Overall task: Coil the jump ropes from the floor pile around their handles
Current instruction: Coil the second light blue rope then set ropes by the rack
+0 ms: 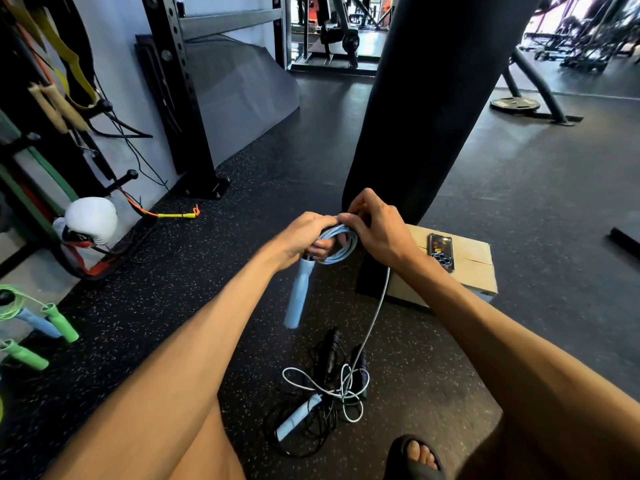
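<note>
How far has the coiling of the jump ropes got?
Done: green ropes lie apart at left, seemingly coiled. In hand: the left hand grips a blue handle with loops; the right hand pinches the blue rope. Left: its tail, second handle and a black rope lie on the floor.

The pale blue handle [299, 296] you hold looks smooth and matt, plastic or foam; you cannot tell which. Its cord [341, 242] is slick and plastic-coated, with a faint sheen. Under you the floor [207, 271] is matt black rubber, grainy and flecked with pale specks. The punching bag [426, 98] has a smooth, leather-like skin. The box [474, 265] is plain matt cardboard, and the phone [440, 251] on it is glossy.
</note>
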The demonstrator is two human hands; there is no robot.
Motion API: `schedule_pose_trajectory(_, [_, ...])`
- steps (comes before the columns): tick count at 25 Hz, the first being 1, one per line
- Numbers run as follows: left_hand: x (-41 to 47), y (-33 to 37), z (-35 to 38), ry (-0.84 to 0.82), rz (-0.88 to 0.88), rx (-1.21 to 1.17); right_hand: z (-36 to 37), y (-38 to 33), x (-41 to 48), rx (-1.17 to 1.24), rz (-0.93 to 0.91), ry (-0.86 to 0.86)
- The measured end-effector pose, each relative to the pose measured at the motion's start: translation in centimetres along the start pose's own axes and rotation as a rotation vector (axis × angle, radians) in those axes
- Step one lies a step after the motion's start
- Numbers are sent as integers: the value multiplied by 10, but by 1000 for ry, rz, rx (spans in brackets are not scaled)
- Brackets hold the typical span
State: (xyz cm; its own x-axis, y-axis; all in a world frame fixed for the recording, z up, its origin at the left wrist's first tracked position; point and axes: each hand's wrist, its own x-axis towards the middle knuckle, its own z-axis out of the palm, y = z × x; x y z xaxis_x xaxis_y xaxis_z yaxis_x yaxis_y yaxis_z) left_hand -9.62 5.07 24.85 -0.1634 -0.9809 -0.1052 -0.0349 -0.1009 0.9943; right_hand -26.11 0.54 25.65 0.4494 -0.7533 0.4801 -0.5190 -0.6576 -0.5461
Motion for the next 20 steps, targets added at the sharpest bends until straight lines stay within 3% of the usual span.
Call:
schedule_pose_trajectory(8, [0,4,-11,-94,12,-453,14,10,-6,325,374,-121])
schedule_pose_trajectory(12, [1,7,-15,38,82,-675,16,0,-21,489,572,-419])
schedule_pose_trajectory(17, [11,8,-23,265,152,-808,21,5,-35,330,615,-848])
schedule_pose_trajectory(20, [13,4,-28,407,213,-746,25,1,-40,292,599,-978])
